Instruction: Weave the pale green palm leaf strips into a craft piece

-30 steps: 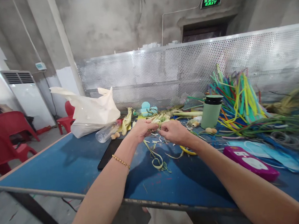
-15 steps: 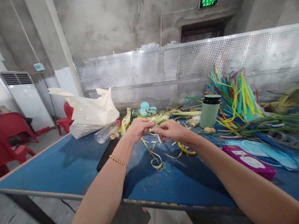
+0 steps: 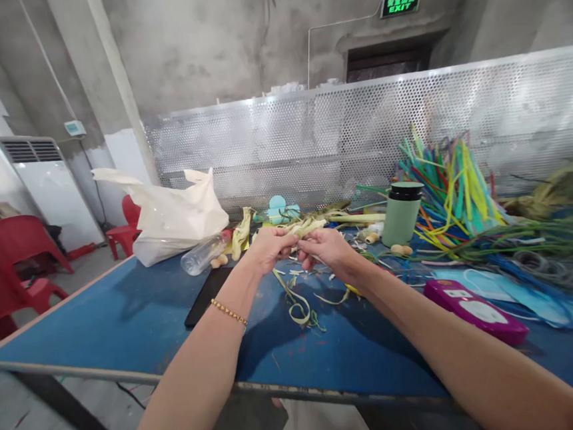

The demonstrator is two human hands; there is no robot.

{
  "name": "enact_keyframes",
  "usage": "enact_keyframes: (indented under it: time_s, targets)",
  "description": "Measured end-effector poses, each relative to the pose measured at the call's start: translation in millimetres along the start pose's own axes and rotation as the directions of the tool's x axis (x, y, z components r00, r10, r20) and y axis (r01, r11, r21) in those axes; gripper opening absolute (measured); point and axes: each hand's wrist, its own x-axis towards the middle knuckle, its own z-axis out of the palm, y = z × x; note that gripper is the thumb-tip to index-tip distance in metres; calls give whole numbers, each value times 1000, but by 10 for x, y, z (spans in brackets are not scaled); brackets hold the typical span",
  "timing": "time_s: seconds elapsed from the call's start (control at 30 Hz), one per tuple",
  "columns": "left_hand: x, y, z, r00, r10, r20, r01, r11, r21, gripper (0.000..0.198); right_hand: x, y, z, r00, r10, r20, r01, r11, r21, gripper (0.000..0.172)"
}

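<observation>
My left hand (image 3: 271,248) and my right hand (image 3: 328,246) meet above the middle of the table, thumbs and fingertips nearly touching. Both are closed in a pinch on a pale green plant strip (image 3: 309,227), which is mostly covered by the fingers. A beaded bracelet (image 3: 229,312) circles my left wrist. Below the hands, a curled pale green strip (image 3: 301,312) lies on the blue tabletop (image 3: 279,359), among small white scraps. Part of a yellow ring (image 3: 354,291) shows beside my right forearm.
To the left stand a white plastic bag (image 3: 180,207), a clear bottle (image 3: 202,256) and a dark flat tablet (image 3: 207,295). On the right are a green tumbler (image 3: 403,215), colourful strips (image 3: 457,186), a purple case (image 3: 475,312) and blue masks (image 3: 524,294). A perforated metal screen (image 3: 280,142) runs behind.
My right hand has shifted slightly left and up, closer to my left hand. The white piece under its fingertips is no longer visible, and its forearm covers more of the yellow ring.
</observation>
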Motion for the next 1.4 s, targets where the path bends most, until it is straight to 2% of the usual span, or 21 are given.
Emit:
enact_keyframes:
  time_s: [0.2, 0.37, 0.53, 0.7, 0.83, 0.97, 1.03, 1.17, 1.4]
  targets:
    - [-1, 0, -22, 1000, 11, 12, -11, 1000, -8, 32, -10, -22, -2, 1000, 13, -12, -13, 1000, 7, 11]
    - [22, -46, -23, 994, 90, 67, -96, 991, 96, 30, 13, 5, -7, 999, 31, -28, -28, 995, 93, 24]
    - [23, -99, 16, 979, 158, 128, -185, 953, 240, 14, 40, 79, 13, 998, 56, -21, -50, 968, 244, 33]
    - [15, -94, 22, 964, 196, 180, -245, 918, 313, 10, 69, 127, 34, 989, 11, -146, 16, 983, 182, 36]
    - [12, -64, 51, 967, 208, 149, -245, 922, 299, 9, 83, 135, 2, 978, -8, -208, 46, 983, 176, 38]
    - [14, -75, 80, 976, 204, 70, -215, 951, 221, 39, 85, 137, -11, 983, 2, -185, 38, 976, 212, 39]
    - [13, -78, 79, 982, 184, 51, -191, 962, 197, 45, 88, 137, -7, 982, -26, -189, 67, 974, 218, 39]
    - [8, -53, 65, 990, 143, -4, -139, 967, 212, 29, 90, 116, -3, 968, -99, -231, 142, 974, 177, 39]
    - [34, -46, 83, 972, 228, -53, -208, 945, 254, 14, 86, 81, 7, 941, -138, -309, 180, 977, 114, 36]
